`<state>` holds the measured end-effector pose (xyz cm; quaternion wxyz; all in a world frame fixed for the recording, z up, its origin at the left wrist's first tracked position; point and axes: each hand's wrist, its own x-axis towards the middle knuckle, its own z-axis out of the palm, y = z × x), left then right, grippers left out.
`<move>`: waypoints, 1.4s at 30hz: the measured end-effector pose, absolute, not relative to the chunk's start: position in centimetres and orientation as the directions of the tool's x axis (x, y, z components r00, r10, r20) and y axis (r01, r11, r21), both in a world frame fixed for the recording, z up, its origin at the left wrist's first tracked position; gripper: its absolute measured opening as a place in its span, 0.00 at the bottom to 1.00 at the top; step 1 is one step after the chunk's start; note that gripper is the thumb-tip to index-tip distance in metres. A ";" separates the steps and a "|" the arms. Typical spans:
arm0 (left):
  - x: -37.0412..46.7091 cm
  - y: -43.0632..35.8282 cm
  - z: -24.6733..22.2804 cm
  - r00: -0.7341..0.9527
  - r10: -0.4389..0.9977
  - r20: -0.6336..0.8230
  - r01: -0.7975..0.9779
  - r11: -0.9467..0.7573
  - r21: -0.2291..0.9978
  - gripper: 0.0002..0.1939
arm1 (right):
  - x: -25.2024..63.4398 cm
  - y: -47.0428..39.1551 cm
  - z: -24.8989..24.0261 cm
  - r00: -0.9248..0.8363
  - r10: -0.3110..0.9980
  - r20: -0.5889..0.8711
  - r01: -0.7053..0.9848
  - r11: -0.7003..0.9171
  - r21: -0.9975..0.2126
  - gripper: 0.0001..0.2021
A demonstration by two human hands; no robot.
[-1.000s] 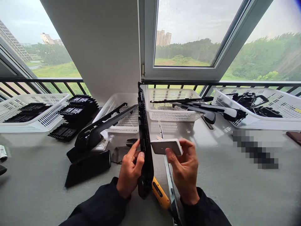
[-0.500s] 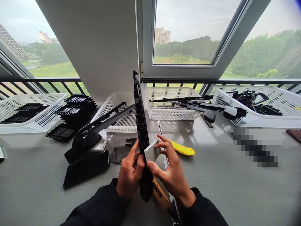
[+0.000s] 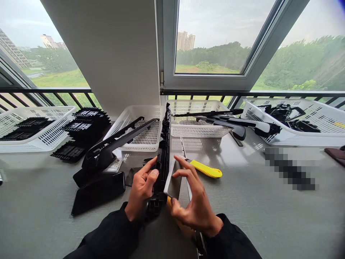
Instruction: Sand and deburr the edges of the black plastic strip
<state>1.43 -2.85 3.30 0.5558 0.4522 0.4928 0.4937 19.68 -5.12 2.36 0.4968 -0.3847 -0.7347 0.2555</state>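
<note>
Over the smooth grey tabletop (image 3: 256, 216), a long, narrow black plastic part (image 3: 163, 151) with a ribbed side stands on a steep slant, its length running above and below the grip of the left hand (image 3: 141, 190), whose thumb and fingers pinch it. The right hand (image 3: 198, 205) holds a flat, white-edged rectangular slab (image 3: 174, 181) between lower thumb and upper fingers, just beside the part.
</note>
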 end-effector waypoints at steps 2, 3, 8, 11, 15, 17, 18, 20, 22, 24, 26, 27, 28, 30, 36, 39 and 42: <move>0.9 -2.3 2.9 0.040 0.990 -0.133 -0.142 0.138 0.980 0.46 | 19.3 -5.6 2.3 -0.272 0.752 0.600 0.312 0.659 -0.684 0.31; 0.7 -2.0 2.8 0.057 0.987 -0.150 -0.149 0.157 0.976 0.48 | 19.1 -5.7 2.3 -0.293 0.729 0.619 0.306 0.685 -0.662 0.32; 0.9 -2.1 2.5 0.174 0.975 -0.141 -0.151 0.168 0.974 0.48 | 19.4 -5.4 1.9 -0.234 0.758 0.609 0.343 0.651 -0.677 0.28; 1.1 -2.5 1.8 0.207 0.974 -0.088 -0.150 0.121 0.981 0.43 | 20.0 -5.1 1.9 -0.182 0.791 0.584 0.368 0.606 -0.705 0.27; 0.7 -2.0 0.2 0.185 0.980 -0.078 -0.134 0.103 0.986 0.41 | 19.8 -5.5 2.1 -0.241 0.756 0.608 0.340 0.653 -0.677 0.30; 0.4 -1.5 -0.3 0.189 0.979 -0.073 -0.132 0.099 0.986 0.43 | 19.6 -5.6 2.1 -0.259 0.746 0.614 0.327 0.666 -0.671 0.29; 0.3 -1.4 -0.5 0.200 0.977 -0.074 -0.135 0.102 0.986 0.44 | 19.5 -5.6 2.1 -0.253 0.750 0.611 0.330 0.660 -0.674 0.29; 0.4 -1.5 -0.4 0.242 0.967 -0.078 -0.142 0.114 0.983 0.46 | 19.6 -5.3 2.0 -0.202 0.776 0.597 0.357 0.626 -0.693 0.27; 0.7 -2.1 0.1 0.289 0.953 -0.090 -0.145 0.137 0.980 0.46 | 19.9 -4.9 1.9 -0.128 0.795 0.593 0.387 0.591 -0.708 0.26; 1.0 -2.7 0.8 0.329 0.938 -0.105 -0.140 0.159 0.977 0.46 | 20.2 -4.7 1.8 -0.087 0.792 0.605 0.403 0.583 -0.706 0.25; 1.1 -3.0 1.3 0.340 0.934 -0.108 -0.139 0.163 0.977 0.47 | 20.3 -4.8 1.8 -0.106 0.776 0.622 0.397 0.607 -0.689 0.26; 1.2 -3.0 1.5 0.333 0.938 -0.100 -0.144 0.155 0.977 0.47 | 20.2 -5.0 1.8 -0.130 0.767 0.629 0.388 0.623 -0.679 0.27; 1.1 -3.0 1.6 0.322 0.942 -0.090 -0.150 0.145 0.978 0.47 | 20.1 -5.1 1.8 -0.157 0.756 0.636 0.377 0.641 -0.669 0.27; 1.0 -2.7 1.5 0.305 0.949 -0.081 -0.152 0.132 0.979 0.47 | 19.9 -5.2 1.8 -0.204 0.736 0.645 0.352 0.670 -0.654 0.26; 1.1 -2.7 0.9 0.333 0.938 -0.093 -0.102 0.133 0.986 0.49 | 19.9 -5.0 1.9 -0.126 0.768 0.628 0.373 0.623 -0.688 0.24; 1.4 -2.9 1.3 0.337 0.937 -0.090 -0.067 0.120 0.991 0.52 | 19.9 -5.1 1.9 -0.139 0.764 0.630 0.364 0.631 -0.685 0.24; 1.6 -2.8 1.5 0.322 0.945 -0.061 -0.064 0.086 0.994 0.51 | 19.9 -5.2 1.7 -0.172 0.749 0.640 0.347 0.654 -0.672 0.25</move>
